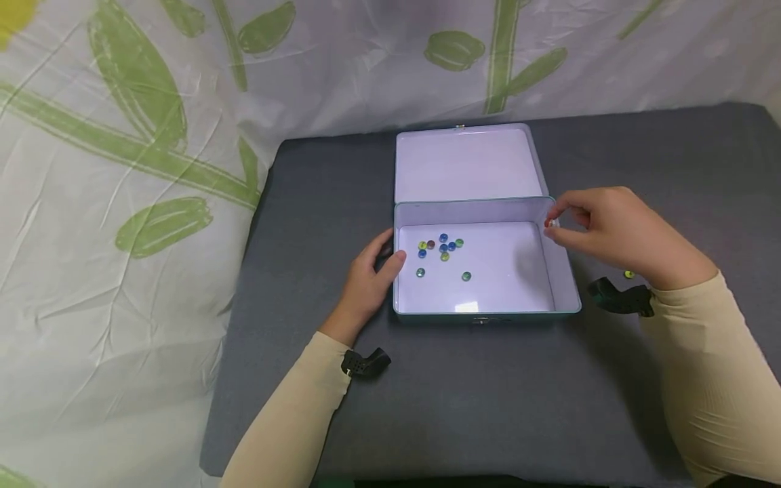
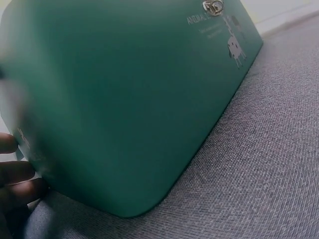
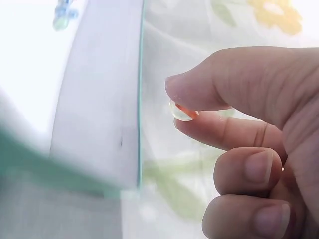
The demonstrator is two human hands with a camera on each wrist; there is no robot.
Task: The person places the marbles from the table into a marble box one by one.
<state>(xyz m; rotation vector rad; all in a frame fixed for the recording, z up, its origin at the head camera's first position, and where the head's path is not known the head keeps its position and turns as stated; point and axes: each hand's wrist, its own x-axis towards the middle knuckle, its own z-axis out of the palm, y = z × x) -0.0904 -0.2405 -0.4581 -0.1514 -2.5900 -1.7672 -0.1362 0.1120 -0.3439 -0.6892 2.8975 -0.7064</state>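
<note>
An open tin box [image 1: 488, 316] with a white inside and green outside stands on the grey cloth. Several blue, green, yellow and dark glass marbles [image 1: 443, 248] lie on the left part of its floor. My left hand [image 1: 366, 285] holds the box's left wall, thumb over the rim and fingers along the outside; those fingers [image 2: 17, 173] show against the green side in the left wrist view. Beside the right rim, my right hand [image 1: 610, 227] pinches a clear marble with an orange streak [image 3: 182, 112] between thumb and index finger, the other fingers curled in.
The box's lid [image 1: 466, 163] lies folded back behind it. A yellow-green marble [image 1: 629, 274] is on the cloth near my right wrist. A white leaf-patterned curtain [image 1: 366, 81] hangs along the back and left edges of the table [image 1: 488, 407].
</note>
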